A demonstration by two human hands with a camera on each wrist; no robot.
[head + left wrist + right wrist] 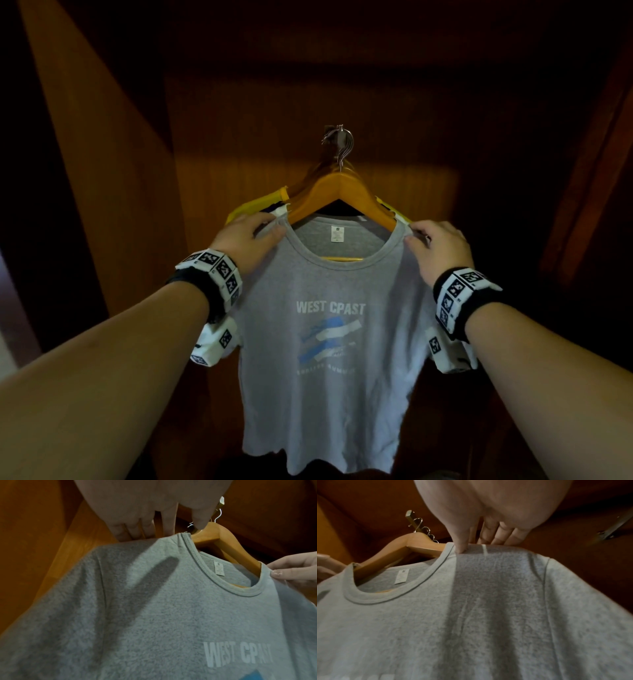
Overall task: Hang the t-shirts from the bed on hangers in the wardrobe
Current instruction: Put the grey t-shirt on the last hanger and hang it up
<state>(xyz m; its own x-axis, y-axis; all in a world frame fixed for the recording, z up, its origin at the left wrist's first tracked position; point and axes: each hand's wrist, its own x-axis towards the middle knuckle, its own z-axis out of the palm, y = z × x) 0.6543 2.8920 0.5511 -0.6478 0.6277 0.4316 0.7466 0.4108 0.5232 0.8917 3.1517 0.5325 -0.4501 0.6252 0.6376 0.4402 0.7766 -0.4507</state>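
A grey t-shirt [325, 359] printed "WEST CPAST" hangs on a wooden hanger [339, 192] inside the wardrobe. The hanger's metal hook [344, 147] sits on a short rail [412, 520] that points toward me. My left hand [270, 228] grips the shirt's left shoulder beside the collar, thumb in front and fingers [133, 532] behind. On the other shoulder, my right hand [416, 236] pinches the cloth with its thumb [461, 547] on the front. The shirt's collar [197, 561] lies around the hanger's neck. The right hand [283, 572] also shows in the left wrist view.
Behind the grey shirt hang more hangers with a yellow shirt [253, 202] and a white patterned one [215, 342]. Dark wooden wardrobe walls [102, 171] close in on both sides and at the back. A metal hinge [611, 531] sits on the right wall.
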